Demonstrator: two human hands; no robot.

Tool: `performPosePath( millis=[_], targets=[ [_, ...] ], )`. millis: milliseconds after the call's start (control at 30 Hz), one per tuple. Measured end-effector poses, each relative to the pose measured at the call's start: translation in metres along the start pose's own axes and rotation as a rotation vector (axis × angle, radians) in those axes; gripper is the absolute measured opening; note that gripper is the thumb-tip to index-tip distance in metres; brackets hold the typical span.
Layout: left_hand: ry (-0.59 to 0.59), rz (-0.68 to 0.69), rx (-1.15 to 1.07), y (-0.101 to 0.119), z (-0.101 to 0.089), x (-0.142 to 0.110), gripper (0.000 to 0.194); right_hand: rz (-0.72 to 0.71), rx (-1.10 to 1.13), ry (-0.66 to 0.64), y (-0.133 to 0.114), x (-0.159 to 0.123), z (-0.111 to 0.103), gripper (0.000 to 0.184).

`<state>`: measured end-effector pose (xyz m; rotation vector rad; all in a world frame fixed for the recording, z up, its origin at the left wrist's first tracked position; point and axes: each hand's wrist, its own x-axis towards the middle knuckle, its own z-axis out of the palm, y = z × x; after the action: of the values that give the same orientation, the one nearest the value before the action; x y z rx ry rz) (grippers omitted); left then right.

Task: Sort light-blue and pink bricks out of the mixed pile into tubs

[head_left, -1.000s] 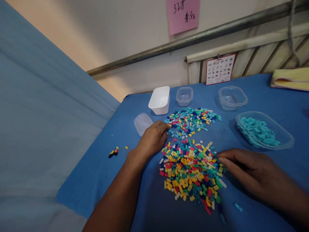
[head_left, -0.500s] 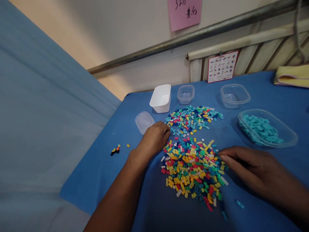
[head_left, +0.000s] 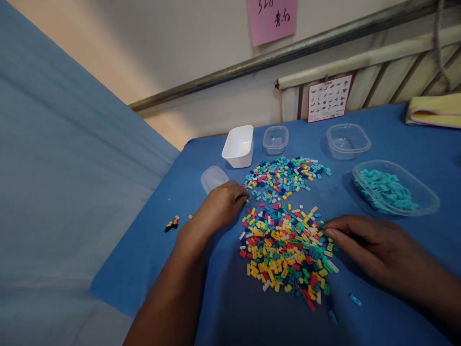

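Note:
Small plastic building bricks in many colours lie in two piles on a blue cloth. The far pile [head_left: 288, 175] is mostly turquoise, with some navy, red and yellow. Nearer to me, the larger pile [head_left: 284, 250] mixes yellow, red, green, white and blue. My left hand [head_left: 225, 202] is closed at the left side of the far pile; its curled fingers hide whatever is in them. At the near pile's right edge, my right hand [head_left: 363, 240] pinches thumb and forefinger together. Anything between those fingertips is too small to make out.
A clear tub of turquoise bricks [head_left: 389, 190] stands on the right. Behind the piles are a white tub [head_left: 238, 146] and two clear tubs [head_left: 275, 139] [head_left: 347, 140]. A translucent lid-like container [head_left: 213, 178] lies beside my left hand. Black and orange pieces [head_left: 172, 224] lie left.
My left hand has drawn slightly left, away from the piles. My right hand keeps its pinch at the near pile's edge. The view has shifted a little.

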<state>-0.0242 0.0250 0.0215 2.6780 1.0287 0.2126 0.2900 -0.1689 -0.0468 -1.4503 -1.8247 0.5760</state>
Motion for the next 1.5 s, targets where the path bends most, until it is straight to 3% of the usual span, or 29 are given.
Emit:
performPosePath(
  millis=[133, 333, 533, 833, 1133, 1267, 1500],
  targets=[
    [0.139, 0.035, -0.044, 0.002, 0.015, 0.012, 0.022, -0.018, 0.006, -0.004, -0.001, 0.001, 0.000, 0.021],
    [0.027, 0.076, 0.048, 0.006, 0.033, 0.021, 0.027, 0.011, -0.011, -0.024, 0.004, -0.001, 0.003, 0.021],
    [0.022, 0.128, 0.007, 0.003, 0.028, 0.022, 0.022, 0.019, -0.011, -0.024, 0.002, -0.001, 0.001, 0.021],
    [-0.001, 0.038, 0.067, 0.001, 0.028, 0.026, 0.025, 0.046, 0.008, -0.015, -0.001, 0.001, 0.001, 0.025],
    [-0.026, 0.016, 0.128, 0.015, 0.025, 0.028, 0.024, 0.030, 0.004, -0.018, -0.002, 0.002, -0.001, 0.026],
    [0.035, 0.015, 0.053, 0.020, 0.025, 0.028, 0.021, 0.025, -0.016, -0.021, 0.000, 0.001, -0.001, 0.026],
    [-0.035, 0.047, -0.030, 0.023, 0.024, 0.028, 0.022, 0.035, -0.011, -0.026, 0.000, 0.002, -0.001, 0.026]
  ],
)
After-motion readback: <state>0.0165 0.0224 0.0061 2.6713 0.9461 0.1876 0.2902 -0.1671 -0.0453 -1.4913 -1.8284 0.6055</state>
